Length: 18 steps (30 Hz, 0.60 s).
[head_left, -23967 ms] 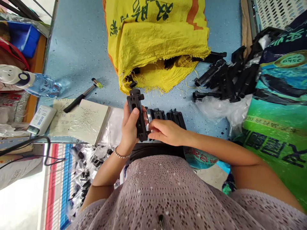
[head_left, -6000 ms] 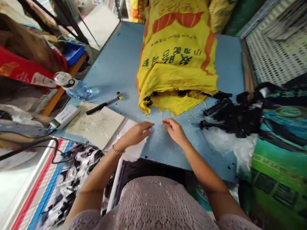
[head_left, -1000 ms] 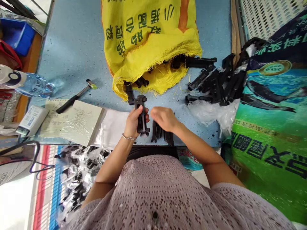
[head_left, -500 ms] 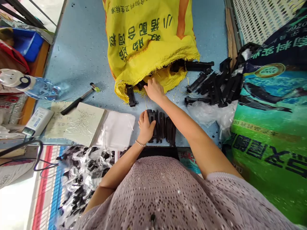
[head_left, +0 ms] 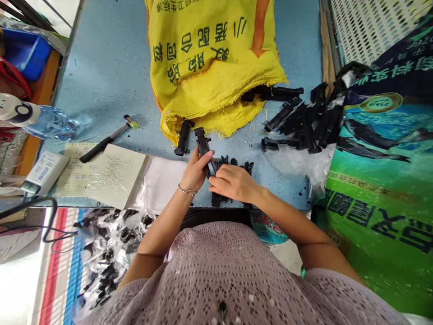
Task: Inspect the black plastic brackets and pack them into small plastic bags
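Note:
A long black plastic part (head_left: 205, 151) is held tilted above the table's near edge. My left hand (head_left: 195, 170) is closed around its left side, thumb on top. My right hand (head_left: 233, 183) has its fingers at the lower end of the same part, pinching it. Under and behind my right hand lie several similar black parts (head_left: 248, 168) in a row, partly hidden. The mouth of a yellow woven sack (head_left: 216, 97) lies just beyond my hands, with one black part (head_left: 183, 137) sticking out at its left corner and another at its right.
A pile of black parts (head_left: 304, 122) and clear plastic film (head_left: 297, 162) lie at right beside a green-blue sack (head_left: 382, 180). At left are a hammer (head_left: 104, 144), a notepad (head_left: 118, 176), white bags (head_left: 165, 180), a white box (head_left: 45, 171) and a water bottle (head_left: 50, 122).
My right hand has come back from the sack's mouth with a black part. My left hand has left the row and moved up and left onto that part.

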Available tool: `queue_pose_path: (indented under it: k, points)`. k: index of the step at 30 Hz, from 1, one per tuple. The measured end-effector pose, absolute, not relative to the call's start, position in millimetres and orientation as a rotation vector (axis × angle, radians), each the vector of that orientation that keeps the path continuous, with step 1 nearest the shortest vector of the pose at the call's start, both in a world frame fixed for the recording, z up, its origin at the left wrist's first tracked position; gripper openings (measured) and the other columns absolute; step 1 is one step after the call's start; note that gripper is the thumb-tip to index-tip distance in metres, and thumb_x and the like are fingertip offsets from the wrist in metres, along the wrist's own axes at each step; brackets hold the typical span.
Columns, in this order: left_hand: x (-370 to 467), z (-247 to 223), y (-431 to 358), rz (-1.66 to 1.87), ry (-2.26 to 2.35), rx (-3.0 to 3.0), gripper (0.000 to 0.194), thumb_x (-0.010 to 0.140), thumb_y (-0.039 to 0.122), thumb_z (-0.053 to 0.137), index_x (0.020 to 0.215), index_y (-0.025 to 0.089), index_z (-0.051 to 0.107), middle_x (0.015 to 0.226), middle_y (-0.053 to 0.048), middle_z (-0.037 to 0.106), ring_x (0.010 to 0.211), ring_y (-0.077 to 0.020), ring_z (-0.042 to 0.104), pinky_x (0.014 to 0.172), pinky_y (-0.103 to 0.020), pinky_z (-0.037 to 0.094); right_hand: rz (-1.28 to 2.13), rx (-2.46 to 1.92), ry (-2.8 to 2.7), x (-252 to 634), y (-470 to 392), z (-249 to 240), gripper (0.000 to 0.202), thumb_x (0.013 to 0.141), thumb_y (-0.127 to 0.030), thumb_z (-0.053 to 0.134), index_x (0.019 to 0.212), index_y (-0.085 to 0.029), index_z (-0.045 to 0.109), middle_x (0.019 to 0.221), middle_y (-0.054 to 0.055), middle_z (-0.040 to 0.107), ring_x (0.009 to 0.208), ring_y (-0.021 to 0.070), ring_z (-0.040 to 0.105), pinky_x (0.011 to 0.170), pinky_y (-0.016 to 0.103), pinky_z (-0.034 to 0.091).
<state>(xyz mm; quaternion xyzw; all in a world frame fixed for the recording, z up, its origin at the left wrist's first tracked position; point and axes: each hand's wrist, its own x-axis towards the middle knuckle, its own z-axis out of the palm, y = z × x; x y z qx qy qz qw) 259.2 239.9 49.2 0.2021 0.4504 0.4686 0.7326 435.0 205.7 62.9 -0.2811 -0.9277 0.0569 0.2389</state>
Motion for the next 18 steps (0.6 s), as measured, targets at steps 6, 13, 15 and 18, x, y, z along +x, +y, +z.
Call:
queue_pose_path:
  k: [6,13,15,18]
  points:
    - [253,62,217,0.921,0.97,0.572,0.04,0.072,0.04,0.072,0.104,0.018,0.062,0.094,-0.004,0.074,0.066,-0.0146,0.067,0.057,-0.026,0.053,0.211,-1.213,-2.188,436,260,50,0.042,0.11,-0.052,0.034,0.104,-0.02,0.06,0.091,0.009,0.065,0.088,0.0243,0.06,0.074,0.036,0.046]
    - [243,63,213,1.008,1.169,0.672,0.032,0.076,0.04,0.067,0.098,0.02,0.056,0.07,0.003,0.066,0.056,-0.014,0.063,0.052,-0.025,0.05,0.524,-1.243,-2.293,416,261,50,0.053,0.112,-0.05,0.023,0.085,-0.021,0.058,0.078,0.005,0.063,0.071,0.0183,0.055,0.066,0.033,0.035]
    - [240,61,215,1.029,1.212,0.662,0.031,0.079,0.044,0.066,0.096,0.02,0.056,0.066,0.003,0.065,0.056,-0.0142,0.062,0.052,-0.024,0.049,0.549,-1.144,-2.39,411,234,53,0.051,0.111,-0.053,0.03,0.087,-0.02,0.061,0.082,0.006,0.066,0.075,0.0189,0.057,0.067,0.033,0.036]
    - [239,55,214,0.992,1.227,0.663,0.032,0.084,0.049,0.063,0.097,0.021,0.056,0.068,0.001,0.066,0.06,-0.0158,0.064,0.056,-0.026,0.05,0.451,-1.065,-2.506,405,195,46,0.046,0.109,-0.05,0.039,0.09,-0.018,0.064,0.085,0.009,0.069,0.077,0.0203,0.06,0.068,0.033,0.037]
